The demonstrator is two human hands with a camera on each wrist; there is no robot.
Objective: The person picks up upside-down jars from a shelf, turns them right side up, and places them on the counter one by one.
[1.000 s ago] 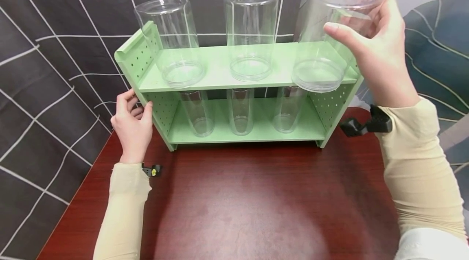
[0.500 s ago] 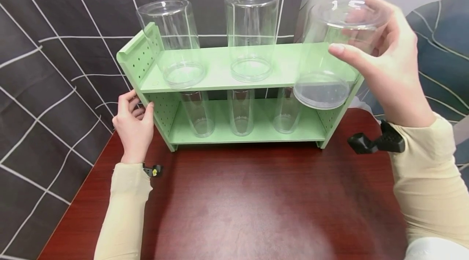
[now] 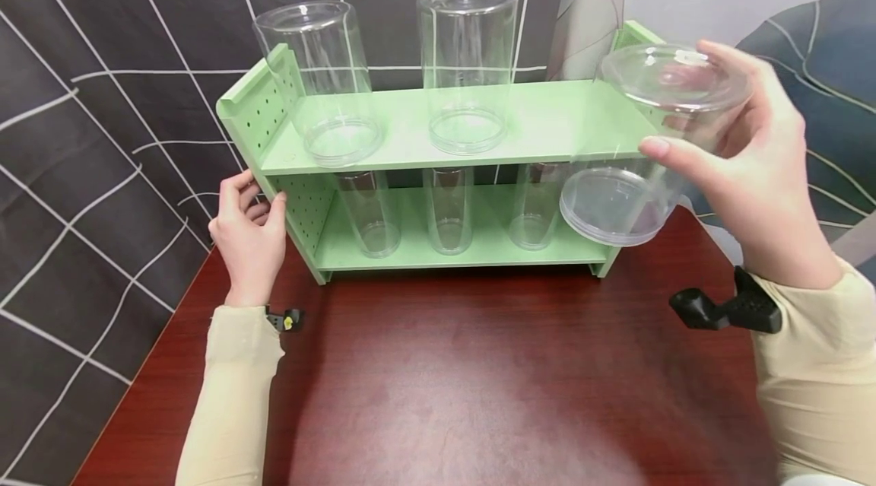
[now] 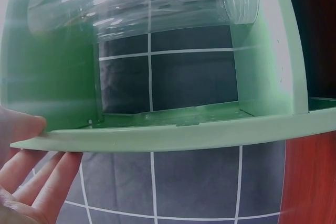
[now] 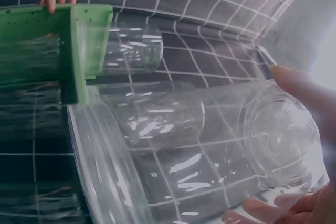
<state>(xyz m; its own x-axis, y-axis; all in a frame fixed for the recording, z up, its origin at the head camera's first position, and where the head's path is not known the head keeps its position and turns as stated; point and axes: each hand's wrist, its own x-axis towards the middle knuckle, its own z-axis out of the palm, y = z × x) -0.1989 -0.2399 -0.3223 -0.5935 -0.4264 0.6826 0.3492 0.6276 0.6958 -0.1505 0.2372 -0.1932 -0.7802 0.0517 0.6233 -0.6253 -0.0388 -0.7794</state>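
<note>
My right hand (image 3: 760, 174) grips a clear plastic jar (image 3: 619, 204) near its top end, thumb in front and fingers behind. The jar is in the air, tilted, in front of the right end of a green two-tier rack (image 3: 534, 109). In the right wrist view the jar (image 5: 210, 177) fills much of the picture. My left hand (image 3: 249, 235) pinches the edge of the rack's left side panel, thumb on the inside and fingers outside, as the left wrist view shows with the hand (image 4: 31, 171). Two like jars stand on the upper shelf, one at left (image 3: 335, 83) and one mid-shelf (image 3: 468, 68).
Three clear jars, the middle one (image 3: 450, 212) among them, stand on the lower shelf. The rack stands on a dark red wooden table (image 3: 472, 372). Black cloth with a white grid (image 3: 82, 182) hangs behind and at left. A patterned light covering (image 3: 821, 75) is at right.
My right hand has brought its jar from above the upper shelf's right end forward, down and to the right, out of the rack. My left hand has stayed on the side panel.
</note>
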